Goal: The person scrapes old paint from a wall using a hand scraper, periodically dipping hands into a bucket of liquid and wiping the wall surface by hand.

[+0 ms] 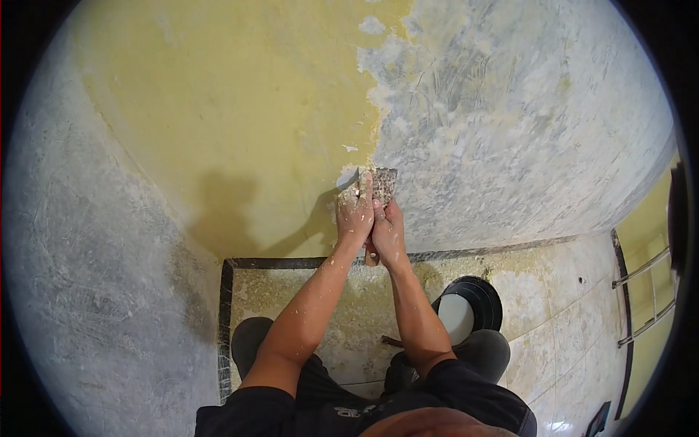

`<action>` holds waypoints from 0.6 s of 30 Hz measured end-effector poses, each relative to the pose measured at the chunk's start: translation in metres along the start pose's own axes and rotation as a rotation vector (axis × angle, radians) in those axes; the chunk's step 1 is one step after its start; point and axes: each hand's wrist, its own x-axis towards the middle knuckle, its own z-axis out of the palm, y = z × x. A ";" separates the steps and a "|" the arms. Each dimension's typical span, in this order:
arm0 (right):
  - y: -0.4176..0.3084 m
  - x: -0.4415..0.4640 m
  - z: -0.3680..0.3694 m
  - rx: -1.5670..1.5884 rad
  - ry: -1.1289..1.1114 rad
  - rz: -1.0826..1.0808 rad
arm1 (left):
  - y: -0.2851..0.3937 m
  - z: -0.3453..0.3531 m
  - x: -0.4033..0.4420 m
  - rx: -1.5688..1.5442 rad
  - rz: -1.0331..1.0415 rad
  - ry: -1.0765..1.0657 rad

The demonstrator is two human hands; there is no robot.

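Observation:
A paint scraper [385, 180] with a wide, flake-spotted blade is against the wall [240, 109], at the ragged edge between yellow paint and bare grey plaster. My right hand [389, 231] is closed around its handle, whose wooden end shows below the wrists. My left hand [354, 213], dusted with paint flakes, presses on the left side of the blade with its fingers held together and pointing up. Part of the handle is hidden behind my hands. A patch of pale plaster shows just left of the blade.
Near my right knee stands a black bucket [494, 297] with something whitish in it. Paint scraps litter the tiled floor [531, 313], bordered by dark skirting [291, 262]. A grey side wall [95, 255] rises on the left. A ladder-like metal frame [644, 268] is at far right.

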 end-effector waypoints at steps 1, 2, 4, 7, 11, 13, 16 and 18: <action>-0.006 -0.001 -0.003 -0.014 -0.063 0.028 | 0.001 0.000 -0.001 0.054 0.027 -0.004; -0.011 -0.002 -0.005 -0.030 -0.127 0.058 | 0.003 0.000 -0.003 0.049 0.019 -0.012; -0.017 -0.003 -0.005 -0.076 -0.107 0.055 | 0.010 0.000 -0.003 0.029 -0.002 0.028; -0.015 0.001 -0.002 -0.210 -0.035 -0.016 | -0.001 0.011 0.000 0.149 0.070 0.119; -0.030 -0.003 0.008 -0.301 0.041 0.007 | -0.004 0.007 0.003 0.142 0.052 0.056; -0.021 0.001 0.005 -0.283 0.033 -0.017 | 0.003 0.005 0.006 0.044 0.018 0.081; -0.024 0.004 0.003 -0.269 0.017 -0.050 | 0.021 0.005 0.012 -0.226 -0.238 0.066; -0.041 0.001 0.006 -0.229 0.005 0.033 | 0.021 0.002 0.016 -0.150 -0.202 0.055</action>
